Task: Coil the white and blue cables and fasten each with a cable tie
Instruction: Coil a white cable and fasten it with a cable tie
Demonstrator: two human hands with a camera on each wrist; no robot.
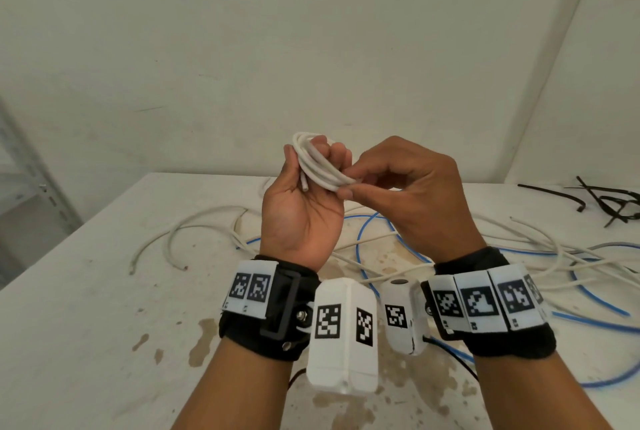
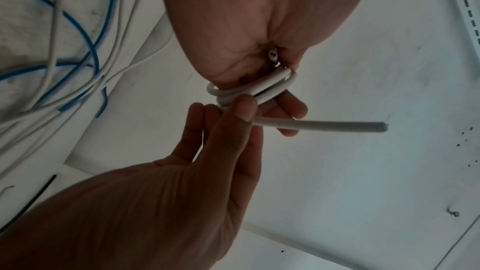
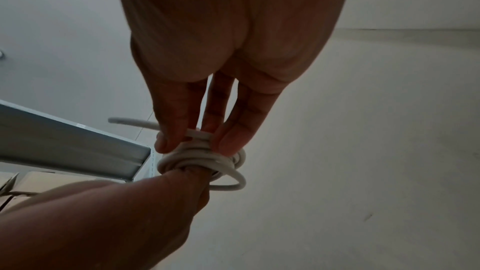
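Note:
A small white cable coil (image 1: 320,163) is raised above the table between both hands. My left hand (image 1: 304,201) grips one side of the coil with its fingers curled round the loops. My right hand (image 1: 398,187) pinches the coil's other side between thumb and fingers. In the left wrist view the white coil (image 2: 249,89) sits under the left palm, and a free white cable end (image 2: 337,126) sticks out to the right. The right wrist view shows the coil (image 3: 205,157) between the right fingers (image 3: 233,128) and the left hand. Blue cables (image 1: 367,232) lie loose on the table.
More white cables (image 1: 194,222) sprawl over the stained white table (image 1: 86,308), mixed with the blue ones on the right. Black cable ties (image 1: 609,201) lie at the far right of the table. A metal shelf frame (image 1: 31,180) stands at the left.

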